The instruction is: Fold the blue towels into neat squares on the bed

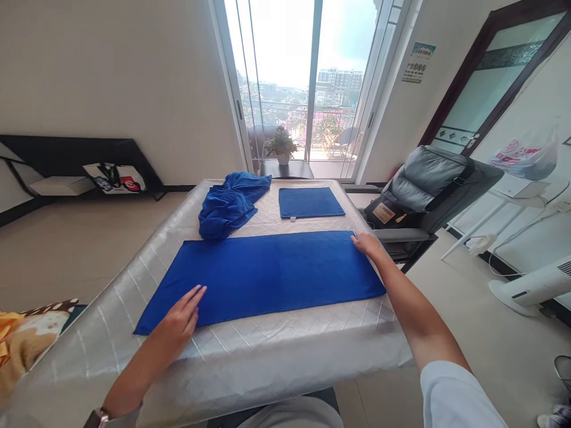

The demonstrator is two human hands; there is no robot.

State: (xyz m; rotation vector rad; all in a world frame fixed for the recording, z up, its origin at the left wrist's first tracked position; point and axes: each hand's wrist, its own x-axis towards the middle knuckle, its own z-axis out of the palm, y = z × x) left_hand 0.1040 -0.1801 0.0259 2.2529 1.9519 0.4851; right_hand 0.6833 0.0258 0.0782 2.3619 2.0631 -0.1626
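A long blue towel (276, 273) lies flat across the covered table, its long side running left to right. My left hand (184, 315) is over its near edge, left of the middle, with fingers stretched out and nothing held. At the far right corner of the towel, my right hand (363, 242) has its fingers closed on the cloth edge. Behind it lies a smaller folded blue towel (311, 202) with a white tag on its near edge. A crumpled blue cloth (229, 205) is heaped at the far left, touching the long towel's back edge.
The table wears a shiny quilted cover (276, 351). A grey recliner with a black bag (386, 211) stands beyond its right side. A potted plant (282, 145) sits behind the far edge, before a glass door. Patterned fabric (38, 339) lies at the lower left.
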